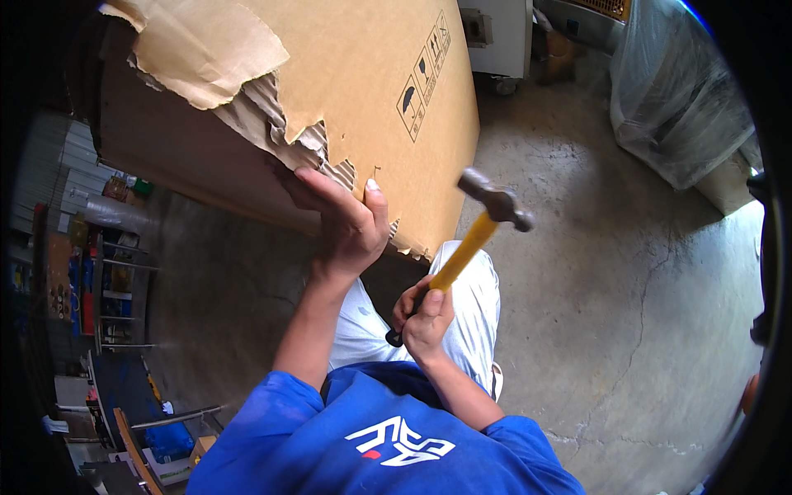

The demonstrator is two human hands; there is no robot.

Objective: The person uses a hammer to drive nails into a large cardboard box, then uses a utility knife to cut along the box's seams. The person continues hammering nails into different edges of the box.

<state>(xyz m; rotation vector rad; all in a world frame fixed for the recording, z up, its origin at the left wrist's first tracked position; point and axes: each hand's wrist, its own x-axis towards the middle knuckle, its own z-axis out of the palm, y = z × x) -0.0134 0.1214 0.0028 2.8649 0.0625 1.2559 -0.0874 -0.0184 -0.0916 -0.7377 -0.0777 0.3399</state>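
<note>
A large brown cardboard box (355, 74) stands tilted in front of me. Its near edge is ragged, with corrugated layers bared and a loose flap of torn paper (206, 49) at the upper left. My left hand (351, 219) grips this edge, the thumb on the printed face and the fingers partly hidden underneath. A small thin dark piece, like a nail or staple, sticks up by the thumb. In my right hand (425, 318) is a ball-peen hammer (466, 252), held by the black end of its yellow handle. The metal head is raised to the right of the box, apart from it.
Concrete floor (577, 313) stretches out to the right. Clear plastic sheeting (681, 99) covers something at the upper right, and a white wheeled cabinet (499, 37) stands behind the box. Metal shelving (124, 289) with tools and mixed items lines the left side.
</note>
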